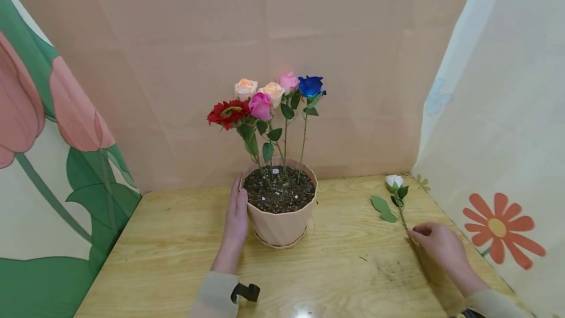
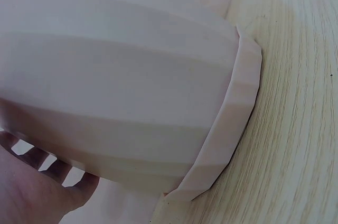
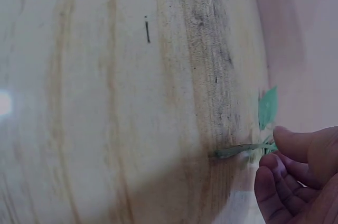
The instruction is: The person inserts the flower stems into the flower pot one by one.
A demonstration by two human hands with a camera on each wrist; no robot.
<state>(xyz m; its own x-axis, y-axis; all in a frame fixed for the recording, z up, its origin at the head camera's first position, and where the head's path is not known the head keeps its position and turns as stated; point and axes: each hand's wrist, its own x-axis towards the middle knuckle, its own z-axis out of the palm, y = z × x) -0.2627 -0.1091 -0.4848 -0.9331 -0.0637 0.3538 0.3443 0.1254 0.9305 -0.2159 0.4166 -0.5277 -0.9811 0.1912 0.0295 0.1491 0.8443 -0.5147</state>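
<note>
A pale pink flower pot (image 1: 278,227) filled with dark soil (image 1: 282,198) stands upright on its saucer (image 2: 227,123). My left hand (image 1: 235,217) rests against the pot's left side, fingers along the wall below the rim. In the right part of the table, my right hand (image 1: 441,247) pinches the stem of a white rose (image 1: 394,180) between thumb and fingers. Its bloom points away from me, with green leaves (image 1: 383,208) beside the stem. The stem's lower end (image 3: 227,152) sticks out past the fingertips in the right wrist view.
Several flowers stand in the soil: a red one (image 1: 228,113), pink roses (image 1: 260,106), peach roses (image 1: 245,89) and a blue rose (image 1: 311,86). Dirt smudges (image 3: 211,49) mark the wooden table (image 1: 176,239). Pink cloth (image 1: 176,63) hangs behind, flower-printed cloth (image 1: 507,126) at the sides.
</note>
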